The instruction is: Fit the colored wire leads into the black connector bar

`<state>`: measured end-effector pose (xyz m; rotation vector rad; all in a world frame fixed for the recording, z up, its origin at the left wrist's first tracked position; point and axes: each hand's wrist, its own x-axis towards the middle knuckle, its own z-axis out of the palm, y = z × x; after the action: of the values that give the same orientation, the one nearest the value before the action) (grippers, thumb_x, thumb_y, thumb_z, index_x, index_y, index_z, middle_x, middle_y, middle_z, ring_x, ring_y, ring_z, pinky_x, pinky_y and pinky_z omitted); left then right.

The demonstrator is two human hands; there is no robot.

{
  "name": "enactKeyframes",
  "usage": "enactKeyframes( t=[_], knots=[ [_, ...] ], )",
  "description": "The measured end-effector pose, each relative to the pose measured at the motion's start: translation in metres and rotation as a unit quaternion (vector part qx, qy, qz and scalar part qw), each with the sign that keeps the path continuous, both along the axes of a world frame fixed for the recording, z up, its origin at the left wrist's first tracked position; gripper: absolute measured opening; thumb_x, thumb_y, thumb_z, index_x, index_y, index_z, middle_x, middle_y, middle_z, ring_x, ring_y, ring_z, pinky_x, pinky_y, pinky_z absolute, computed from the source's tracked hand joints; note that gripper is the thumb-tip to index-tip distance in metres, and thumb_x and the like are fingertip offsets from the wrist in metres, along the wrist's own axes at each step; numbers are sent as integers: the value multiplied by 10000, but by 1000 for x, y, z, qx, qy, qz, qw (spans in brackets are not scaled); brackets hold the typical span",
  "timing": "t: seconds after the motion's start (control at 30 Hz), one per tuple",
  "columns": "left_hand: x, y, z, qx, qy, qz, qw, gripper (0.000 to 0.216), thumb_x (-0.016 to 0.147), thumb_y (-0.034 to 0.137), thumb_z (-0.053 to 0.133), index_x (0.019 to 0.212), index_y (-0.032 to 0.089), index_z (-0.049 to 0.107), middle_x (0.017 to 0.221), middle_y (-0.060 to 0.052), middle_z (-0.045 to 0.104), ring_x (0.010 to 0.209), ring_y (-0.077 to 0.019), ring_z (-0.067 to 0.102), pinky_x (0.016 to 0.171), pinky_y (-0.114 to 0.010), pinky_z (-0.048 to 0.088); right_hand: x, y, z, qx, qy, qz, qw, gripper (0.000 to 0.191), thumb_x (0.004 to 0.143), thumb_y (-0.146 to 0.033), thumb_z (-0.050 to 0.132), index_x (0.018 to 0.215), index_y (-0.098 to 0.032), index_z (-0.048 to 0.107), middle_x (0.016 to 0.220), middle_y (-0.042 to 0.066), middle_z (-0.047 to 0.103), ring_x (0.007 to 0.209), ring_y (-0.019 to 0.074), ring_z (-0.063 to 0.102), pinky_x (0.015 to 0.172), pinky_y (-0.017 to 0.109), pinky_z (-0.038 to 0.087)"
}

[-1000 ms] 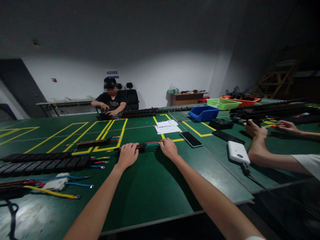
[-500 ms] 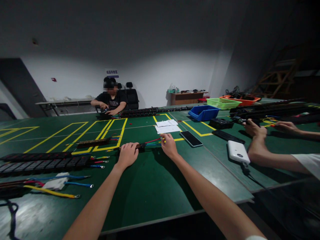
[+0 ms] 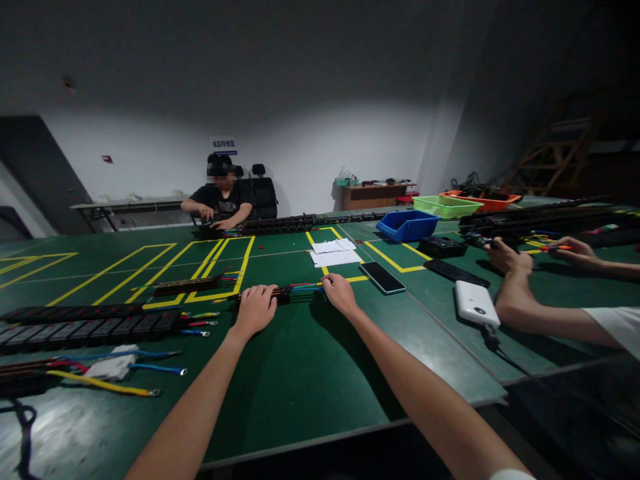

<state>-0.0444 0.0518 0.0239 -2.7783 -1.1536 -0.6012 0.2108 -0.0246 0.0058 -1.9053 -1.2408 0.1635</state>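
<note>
One cable chain (image 3: 283, 293) lies under the clamped left hand (image 3: 255, 309), the right hand (image 3: 341, 294) pinching its coloured wires (image 3: 306, 287)

The worktop (image 3: 300, 373) under the left hand (image 3: 256, 308) and right hand (image 3: 340, 293) looks smooth and dull, a bit shiny closer in. The wires (image 3: 305, 287) between them have smooth plastic coats. Just right of the right hand, the phone (image 3: 383, 277) is glossy glass; the paper (image 3: 335, 253) beyond is matt.
</note>
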Motion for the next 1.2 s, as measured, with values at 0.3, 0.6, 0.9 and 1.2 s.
enactKeyframes(
  t=[0.3, 0.6, 0.9, 1.2],
  knots=[
    [1, -2, 2, -1, 3, 3, 1000, 452, 1002, 372, 377, 1339, 195, 620, 1274, -130, 683, 1215, -291, 602, 1116, -538, 401, 1, 1, -2, 3, 25, 4, 1000, 289, 934, -263, 502, 954, -182, 778, 943, 75, 761, 847, 203, 677, 722, 260, 447],
    [0, -1, 0, -2, -1, 2, 1000, 449, 1002, 378, 375, 1337, 212, 624, 1277, -117, 687, 1218, -283, 605, 1115, -528, 407, 4, 3, -9, 62, 66, -1, 996, 260, 916, -332, 550, 977, -165, 740, 873, 74, 751, 764, 191, 682, 693, 270, 474],
    [0, 0, -1, -9, -2, 2, 1000, 453, 1003, 382, 373, 1347, 217, 618, 1287, -119, 684, 1231, -292, 601, 1112, -536, 406, 5, 3, -7, 79, 76, -5, 994, 242, 886, -326, 563, 955, -171, 735, 848, 68, 747, 766, 201, 690, 709, 281, 489],
    [0, 0, 0, 14, 2, 2, 1000, 439, 996, 370, 380, 1321, 218, 632, 1253, -123, 689, 1179, -290, 608, 1079, -512, 419, 8, 7, -8, 103, 99, 16, 990, 322, 814, -288, 555, 1001, -156, 781, 914, 73, 768, 840, 217, 698, 776, 302, 519]
  ],
)
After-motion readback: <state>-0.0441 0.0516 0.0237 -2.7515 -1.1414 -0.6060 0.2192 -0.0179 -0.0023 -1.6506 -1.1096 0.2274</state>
